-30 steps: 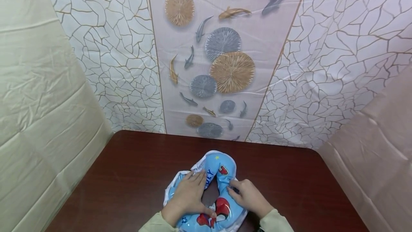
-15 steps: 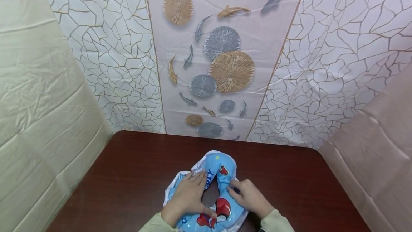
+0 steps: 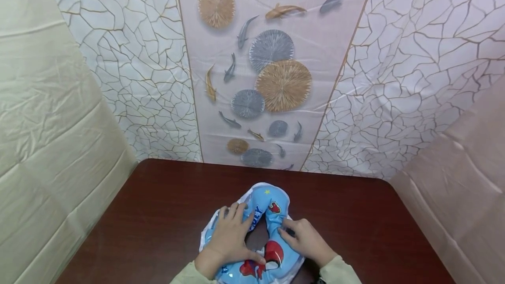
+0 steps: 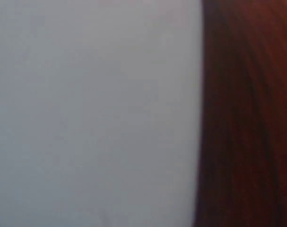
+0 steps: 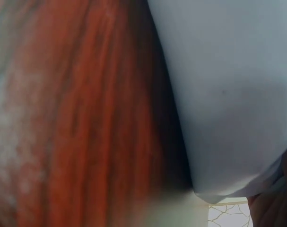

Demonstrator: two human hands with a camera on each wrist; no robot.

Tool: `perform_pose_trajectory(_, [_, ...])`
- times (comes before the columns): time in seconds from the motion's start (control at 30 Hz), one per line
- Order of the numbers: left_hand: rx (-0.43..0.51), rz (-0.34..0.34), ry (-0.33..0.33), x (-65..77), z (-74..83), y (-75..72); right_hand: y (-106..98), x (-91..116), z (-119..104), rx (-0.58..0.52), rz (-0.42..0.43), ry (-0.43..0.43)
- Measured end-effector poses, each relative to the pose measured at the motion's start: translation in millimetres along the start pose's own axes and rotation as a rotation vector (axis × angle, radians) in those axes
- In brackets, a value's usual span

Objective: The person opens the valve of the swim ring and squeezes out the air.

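Note:
A soft, partly inflated blue swim ring (image 3: 276,196) with red cartoon prints and a white underside lies on the dark red-brown table (image 3: 165,214). My left hand (image 3: 230,236) rests across its left side, fingers spread and thumb reaching over the lower part. On the ring's right side, my right hand (image 3: 305,240) curls its thumb and index finger onto the blue plastic, which puckers there. The ring's white underside (image 4: 96,113) fills most of the left wrist view, blurred. It also bulges at the right of the right wrist view, where a strip of finger (image 5: 271,210) shows.
A patterned cloth (image 3: 252,78) with fish and round motifs hangs behind the table's far edge. Plain cream cloth (image 3: 59,143) stands along the left side, and beige cloth (image 3: 457,196) along the right.
My left hand has lifted and bent its fingers slightly, spreading them wider over the ring. The right hand keeps its place. The head view has tilted a little.

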State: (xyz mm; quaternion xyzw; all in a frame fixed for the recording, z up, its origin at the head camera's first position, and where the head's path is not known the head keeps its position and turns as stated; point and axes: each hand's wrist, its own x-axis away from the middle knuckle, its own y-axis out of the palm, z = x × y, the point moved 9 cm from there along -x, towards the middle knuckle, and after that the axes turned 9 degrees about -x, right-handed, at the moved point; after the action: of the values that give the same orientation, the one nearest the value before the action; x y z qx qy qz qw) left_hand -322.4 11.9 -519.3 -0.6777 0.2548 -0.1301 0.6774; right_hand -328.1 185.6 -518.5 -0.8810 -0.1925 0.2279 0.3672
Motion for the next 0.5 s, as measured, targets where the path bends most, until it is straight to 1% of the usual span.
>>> perform_pose_trajectory(0.1, [-0.045,0.041,-0.008,1.8,0.7,-9.2,-0.8,-0.5,-0.5,0.005,0.004,0.005])
perform_pose_trajectory(0.17, [-0.058,0.044,-0.024,3.7,0.4,-13.3,-0.9,-0.4,0.0,0.004,0.003,0.013])
perform_pose_trajectory(0.2, [-0.061,0.034,-0.043,5.2,-0.5,-14.7,-1.0,-0.5,0.1,0.005,0.003,0.016])
perform_pose_trajectory(0.23, [-0.066,0.017,-0.070,7.1,-2.2,-15.5,-1.0,-0.3,0.4,0.005,0.004,0.018])
perform_pose_trajectory(0.27, [-0.062,-0.004,-0.110,9.1,-4.9,-16.1,-1.3,-0.2,0.3,0.005,0.005,0.018])
perform_pose_trajectory(0.4, [0.043,-0.119,-0.310,21.6,-17.2,-14.5,-1.9,0.5,-0.2,0.011,0.013,0.013])
perform_pose_trajectory(0.47, [0.103,-0.152,-0.375,27.0,-20.3,-13.7,-2.0,1.4,-0.5,0.017,0.020,0.015])
perform_pose_trajectory(0.5, [0.126,-0.163,-0.385,28.7,-20.4,-13.3,-1.8,2.0,-0.4,0.025,0.023,0.019])
